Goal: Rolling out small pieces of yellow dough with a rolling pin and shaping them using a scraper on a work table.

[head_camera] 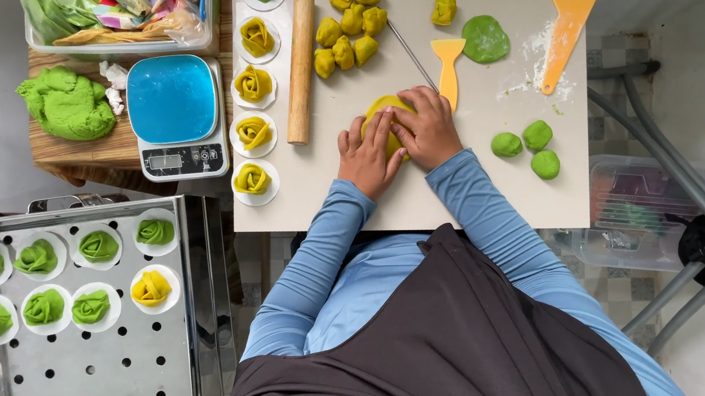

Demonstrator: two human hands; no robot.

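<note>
My left hand [366, 154] and my right hand [425, 127] lie side by side on a flat piece of yellow dough [382, 109] on the beige board [472, 186]. The fingers of both hands press on the dough and cover most of it. A wooden rolling pin [301, 67] lies to the left of my hands. Several yellow dough lumps [349, 30] sit beyond them. A small yellow scraper [447, 73] and a thin metal rod [412, 54] lie just past my right hand.
Three green dough balls [528, 147] and a flat green disc [485, 39] lie to the right, near a large yellow scraper [568, 22]. Shaped yellow pieces on white papers [253, 133] line the board's left edge. A blue scale [174, 112], green dough mass [68, 103] and perforated steel tray [85, 370] stand left.
</note>
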